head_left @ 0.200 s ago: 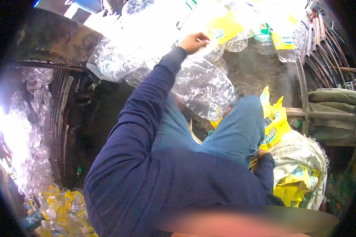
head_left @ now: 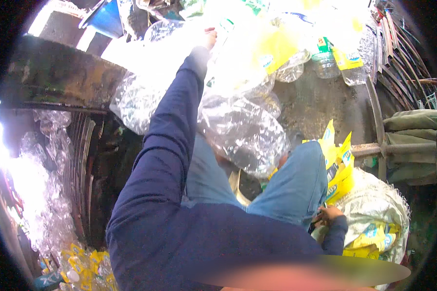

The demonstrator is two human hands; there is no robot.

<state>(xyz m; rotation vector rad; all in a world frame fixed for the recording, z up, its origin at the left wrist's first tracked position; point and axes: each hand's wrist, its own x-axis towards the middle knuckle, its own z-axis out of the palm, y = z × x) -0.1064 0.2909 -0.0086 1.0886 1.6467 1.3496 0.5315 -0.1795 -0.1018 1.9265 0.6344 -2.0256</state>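
Observation:
My left arm, in a dark blue sleeve, stretches far up into a heap of clear crushed plastic bottles (head_left: 243,131). My left hand (head_left: 210,38) is at the top of the heap, with its fingers lost in the glare among the bottles. My right hand (head_left: 328,213) rests low beside my right knee, curled against the edge of a white woven sack (head_left: 374,208). Something small and dark is at its fingers, but I cannot make out a grip. Yellow plastic labels (head_left: 339,165) lie just above that hand. My jeans-clad knees frame the bottles.
More clear bottles are piled at the left (head_left: 39,194) behind a rusty metal grate (head_left: 82,165). Yellow labels (head_left: 85,266) lie at the lower left. A blue tub (head_left: 107,19) stands at the top. A metal frame with folded green cloth (head_left: 412,131) is at the right.
My left hand has reached a little farther up and to the left into the bottle heap. My right hand stays by the sack.

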